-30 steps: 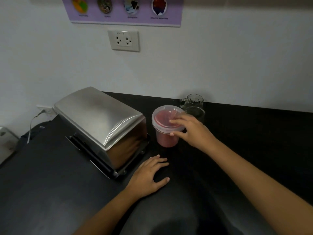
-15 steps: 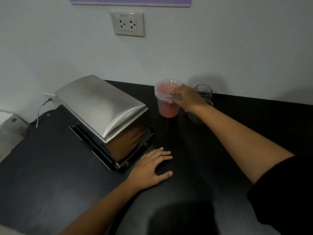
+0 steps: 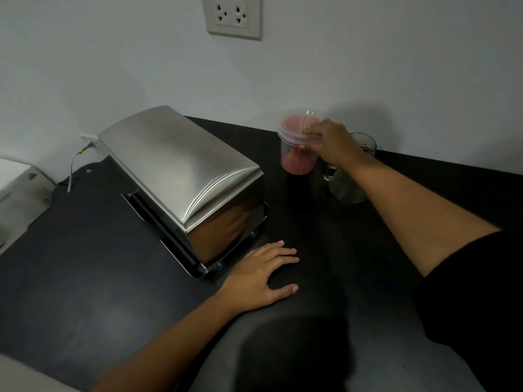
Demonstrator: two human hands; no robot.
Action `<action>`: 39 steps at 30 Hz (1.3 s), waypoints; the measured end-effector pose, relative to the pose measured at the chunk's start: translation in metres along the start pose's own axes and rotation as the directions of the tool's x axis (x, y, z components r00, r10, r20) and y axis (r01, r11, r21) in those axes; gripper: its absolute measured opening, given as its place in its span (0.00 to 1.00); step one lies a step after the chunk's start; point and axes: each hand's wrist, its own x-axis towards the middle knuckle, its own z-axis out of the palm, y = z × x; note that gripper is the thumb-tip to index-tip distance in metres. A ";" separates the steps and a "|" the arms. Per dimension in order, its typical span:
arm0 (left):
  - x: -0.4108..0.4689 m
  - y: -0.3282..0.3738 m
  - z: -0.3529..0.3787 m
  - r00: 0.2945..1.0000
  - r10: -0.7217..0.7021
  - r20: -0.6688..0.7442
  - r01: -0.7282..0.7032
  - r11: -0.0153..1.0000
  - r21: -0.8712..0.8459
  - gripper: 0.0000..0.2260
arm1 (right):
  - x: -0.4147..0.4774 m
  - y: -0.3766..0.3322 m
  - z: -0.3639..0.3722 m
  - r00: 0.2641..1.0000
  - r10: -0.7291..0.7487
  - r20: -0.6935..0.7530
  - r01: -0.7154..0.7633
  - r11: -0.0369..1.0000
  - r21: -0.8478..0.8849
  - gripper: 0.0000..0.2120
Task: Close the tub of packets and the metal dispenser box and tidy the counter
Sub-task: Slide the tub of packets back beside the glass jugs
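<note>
Right hand [image 3: 331,142] has carried the lidded tub [image 3: 298,148] farther back.

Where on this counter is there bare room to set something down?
Free: the black counter left of the silver metal dispenser box, and the front stretch right of the left hand. Crowded: the back, where the right hand holds the clear tub of red packets beside the glass mugs.

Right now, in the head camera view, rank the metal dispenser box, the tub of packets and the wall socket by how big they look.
1. metal dispenser box, clearly largest.
2-3. wall socket and tub of packets look alike; the socket is cut off by the frame's top edge, so I won't rank them.
</note>
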 end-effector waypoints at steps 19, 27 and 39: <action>0.001 -0.003 0.002 1.000 -0.001 -0.018 0.000 1.000 -0.015 0.23 | 0.002 0.001 0.002 1.000 -0.006 -0.006 0.006 1.000 -0.026 0.21; 0.000 0.001 0.000 1.000 -0.015 -0.007 0.014 1.000 -0.008 0.23 | -0.010 0.004 -0.003 1.000 -0.003 -0.015 0.003 0.999 -0.048 0.30; 0.000 0.038 -0.028 1.000 0.006 -0.006 -0.006 0.999 -0.033 0.16 | -0.080 -0.023 -0.026 0.995 0.022 -0.099 -0.009 0.991 0.137 0.22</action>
